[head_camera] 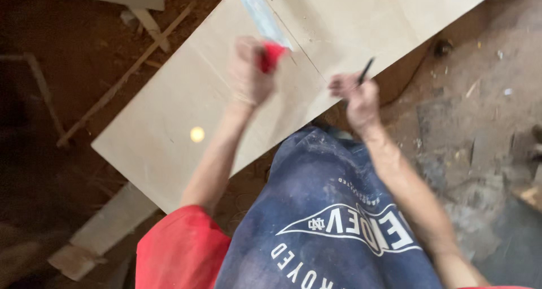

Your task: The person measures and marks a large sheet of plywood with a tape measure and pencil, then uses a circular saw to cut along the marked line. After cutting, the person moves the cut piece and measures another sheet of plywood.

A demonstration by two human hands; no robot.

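The left hand (251, 74) is closed around the red handle (271, 56) of a metal square (261, 12), which lies on the pale wooden board (169, 114) near the top centre of the frame. The right hand (355, 100), at centre right by the board's edge, pinches a dark pencil (366, 70) between its fingers.

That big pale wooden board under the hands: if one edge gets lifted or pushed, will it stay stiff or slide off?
The big pale wooden board looks thin and wide, so it would probably flex somewhat when lifted by one edge. Its corners seem to overhang the dirt floor, so a push could shift or tip it. It is likely awkward for one hand.
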